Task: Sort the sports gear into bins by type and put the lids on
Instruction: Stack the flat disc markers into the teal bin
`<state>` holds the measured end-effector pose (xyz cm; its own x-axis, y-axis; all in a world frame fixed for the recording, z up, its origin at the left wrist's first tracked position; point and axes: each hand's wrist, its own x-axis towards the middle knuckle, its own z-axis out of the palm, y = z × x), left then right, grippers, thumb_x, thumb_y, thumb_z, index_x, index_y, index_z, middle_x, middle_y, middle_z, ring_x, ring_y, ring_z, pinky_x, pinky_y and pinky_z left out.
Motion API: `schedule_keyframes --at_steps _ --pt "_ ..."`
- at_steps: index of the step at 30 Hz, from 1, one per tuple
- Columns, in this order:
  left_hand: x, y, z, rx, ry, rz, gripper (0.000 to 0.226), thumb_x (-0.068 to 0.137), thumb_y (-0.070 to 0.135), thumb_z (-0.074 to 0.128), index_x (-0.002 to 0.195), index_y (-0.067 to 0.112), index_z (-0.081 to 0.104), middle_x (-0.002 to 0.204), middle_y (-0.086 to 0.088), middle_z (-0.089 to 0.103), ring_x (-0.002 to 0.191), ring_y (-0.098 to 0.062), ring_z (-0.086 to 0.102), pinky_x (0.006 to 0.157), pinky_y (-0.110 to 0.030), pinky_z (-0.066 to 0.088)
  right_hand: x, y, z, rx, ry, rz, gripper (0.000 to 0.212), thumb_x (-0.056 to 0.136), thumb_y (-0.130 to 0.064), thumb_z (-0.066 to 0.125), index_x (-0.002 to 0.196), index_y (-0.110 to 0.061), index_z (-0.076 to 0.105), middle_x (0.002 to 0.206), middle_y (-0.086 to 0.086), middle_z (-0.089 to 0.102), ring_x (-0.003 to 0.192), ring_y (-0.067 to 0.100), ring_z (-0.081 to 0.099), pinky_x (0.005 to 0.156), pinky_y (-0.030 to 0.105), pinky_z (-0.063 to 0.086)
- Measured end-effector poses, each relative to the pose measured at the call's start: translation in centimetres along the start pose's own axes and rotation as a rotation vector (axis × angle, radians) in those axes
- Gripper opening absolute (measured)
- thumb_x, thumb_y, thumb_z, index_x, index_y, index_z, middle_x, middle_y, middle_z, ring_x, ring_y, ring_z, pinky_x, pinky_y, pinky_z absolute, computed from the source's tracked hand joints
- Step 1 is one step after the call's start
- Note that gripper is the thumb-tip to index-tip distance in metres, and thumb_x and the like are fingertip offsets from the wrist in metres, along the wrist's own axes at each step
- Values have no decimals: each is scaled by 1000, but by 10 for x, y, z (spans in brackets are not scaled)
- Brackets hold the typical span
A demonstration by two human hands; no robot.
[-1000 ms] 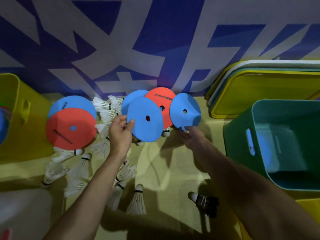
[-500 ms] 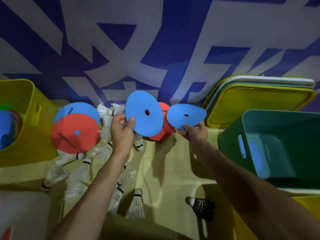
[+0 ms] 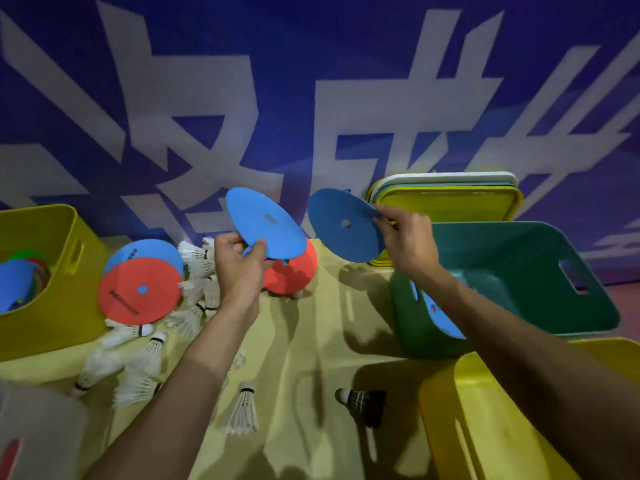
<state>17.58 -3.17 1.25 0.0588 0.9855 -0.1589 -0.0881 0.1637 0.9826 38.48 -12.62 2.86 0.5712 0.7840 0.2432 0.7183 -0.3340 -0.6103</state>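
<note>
A blue disc (image 3: 266, 225) is pinched by its lower edge in the raised left hand (image 3: 239, 268), above a red disc (image 3: 298, 275). A second blue disc (image 3: 343, 226) is gripped at its rim by the right hand (image 3: 405, 244), just left of the green bin (image 3: 502, 268).

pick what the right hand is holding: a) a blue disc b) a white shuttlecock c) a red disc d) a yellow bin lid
a: the right hand pinches the rim of the right blue disc, raised beside the green bin, while the left hand grips the left blue disc.
</note>
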Motion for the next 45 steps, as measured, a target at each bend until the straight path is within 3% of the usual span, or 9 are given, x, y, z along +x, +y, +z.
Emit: schedule_keyframes --at_steps 3,8,11,16,23,33,39,42,45 --pt "-20 9 24 -5 -37 -8 23 89 -2 56 100 12 41 108 -9 63 90 -17 67 57 -23 57 -4 21 -31 35 93 -7 25 90 -14 56 109 -18 71 93 14 73 85 34 65 71 37 49" --pt "-57 10 71 49 -122 6 32 88 -6 55 110 14 41 102 -2 63 82 -6 64 53 -18 54 -10 85 -72 374 289 330 34 87 -9 58 118 -19 67 85 5 67 76 21 68 70 41 60" --pt "-75 3 96 93 -152 5 34 88 -4 56 116 12 43 110 -5 64 84 -14 65 48 -20 53 -16 130 -96 338 302 436 33 87 -10 59 119 -16 67 95 7 69 87 22 67 82 44 57" --pt "-100 -6 125 86 -159 -36 35 90 -4 55 119 11 42 110 -4 63 96 -21 65 49 -18 52 -27 192 -114 310 66 583 35 91 -10 59 125 -9 61 115 11 67 87 26 68 77 48 59" --pt "-116 -4 139 79 -188 -104 36 90 -3 56 122 8 44 112 -7 67 94 -20 67 51 -19 52 -30 211 -83 187 -319 597 33 92 -6 58 125 -6 61 103 15 68 68 24 66 52 27 57" --pt "-132 4 149 87 -193 -76 33 90 -2 56 116 15 44 109 -1 67 99 -20 67 62 -27 57 -20 232 -57 78 -576 631 32 92 -10 52 121 3 58 93 21 67 76 31 64 75 49 58" --pt "-138 -1 162 104 -216 -77 34 90 -3 57 118 12 45 117 -7 65 102 -21 66 67 -32 59 -18 232 -79 -226 -630 416 35 92 -18 54 120 1 61 122 18 62 110 33 58 91 38 48" --pt "-143 -3 173 103 -244 -73 32 90 -4 57 114 14 45 114 -6 66 99 -21 67 61 -27 57 -15 210 -92 302 -484 518 32 97 -28 51 110 -2 63 107 17 65 88 27 64 77 38 53" --pt "-150 -4 179 106 -289 -71 28 90 -4 56 103 19 46 106 -4 67 92 -16 68 59 -26 56 -11 178 -112 919 -547 615 35 99 -37 44 107 -8 62 86 9 67 71 24 66 75 42 56"
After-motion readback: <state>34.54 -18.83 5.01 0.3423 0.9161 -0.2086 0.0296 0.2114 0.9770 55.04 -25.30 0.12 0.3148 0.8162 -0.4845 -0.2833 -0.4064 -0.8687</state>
